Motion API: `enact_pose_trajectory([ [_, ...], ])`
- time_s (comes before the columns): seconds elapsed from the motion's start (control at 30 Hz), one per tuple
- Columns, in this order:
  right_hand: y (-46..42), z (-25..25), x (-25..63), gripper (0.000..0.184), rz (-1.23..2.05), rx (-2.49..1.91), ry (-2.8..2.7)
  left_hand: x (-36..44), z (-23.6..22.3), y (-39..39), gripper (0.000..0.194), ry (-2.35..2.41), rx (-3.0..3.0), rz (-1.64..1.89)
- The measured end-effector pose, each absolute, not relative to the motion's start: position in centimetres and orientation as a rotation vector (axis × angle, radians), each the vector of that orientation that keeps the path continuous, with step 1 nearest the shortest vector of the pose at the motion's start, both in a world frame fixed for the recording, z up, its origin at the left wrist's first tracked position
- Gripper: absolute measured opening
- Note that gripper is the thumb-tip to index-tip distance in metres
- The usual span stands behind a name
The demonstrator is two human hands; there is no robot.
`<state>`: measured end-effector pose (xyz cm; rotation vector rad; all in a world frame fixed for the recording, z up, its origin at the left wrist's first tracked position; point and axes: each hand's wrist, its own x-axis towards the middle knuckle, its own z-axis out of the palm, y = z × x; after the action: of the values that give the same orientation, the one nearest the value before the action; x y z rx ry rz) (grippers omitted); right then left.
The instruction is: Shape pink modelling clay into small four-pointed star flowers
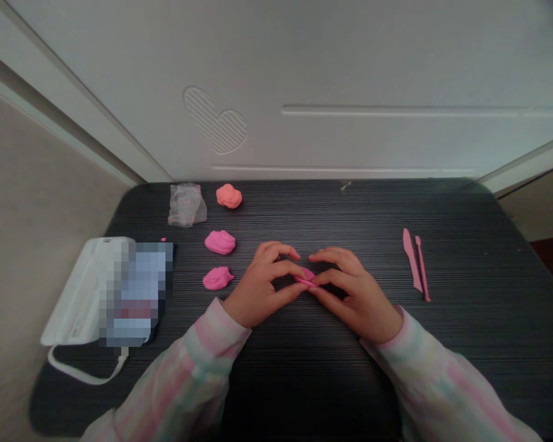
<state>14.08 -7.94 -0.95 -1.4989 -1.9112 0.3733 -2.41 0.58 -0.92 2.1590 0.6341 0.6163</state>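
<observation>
Small pink clay piece [307, 273] just below center frame, left hand [262, 286] and right hand [357, 293] both pinching it, thumbs near fingertips. Dark streaky table [470, 264] underneath, white heart-embossed panel [350, 58] across the top.

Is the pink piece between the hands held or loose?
Held: the left hand and right hand pinch the pink piece from either side. Whether it touches the tabletop, I cannot tell.

Dark counter [332, 215] with an open lane between the right hand [352, 291] and a pink knife [411, 258] and stick [423, 268]. Left of the left hand [270, 285], two pink lumps [220, 242] block sideways passage, a phone [142, 288] beyond; a white panel [350, 73] bounds the far edge.
</observation>
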Motion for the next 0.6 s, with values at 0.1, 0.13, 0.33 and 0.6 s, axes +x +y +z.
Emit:
enact_pose_trajectory([
  [0.1,-7.9,-0.7,14.0,0.004,0.36,-1.492,-1.875,-2.4,-1.2,0.5,0.018,0.686,2.052,0.655],
  [0.13,-7.8,-0.6,14.0,0.004,0.341,-1.495,-1.856,-2.3,-1.4,0.3,0.023,0.709,1.976,0.676],
  [0.33,-7.8,-0.4,13.8,0.005,0.132,-1.49,-1.83,-1.3,-1.7,-0.6,0.028,0.648,1.242,0.583],
  [0.6,-7.9,-0.5,13.5,0.008,0.089,-1.449,-1.836,-1.2,-1.3,-0.5,0.022,0.61,0.877,0.478],
])
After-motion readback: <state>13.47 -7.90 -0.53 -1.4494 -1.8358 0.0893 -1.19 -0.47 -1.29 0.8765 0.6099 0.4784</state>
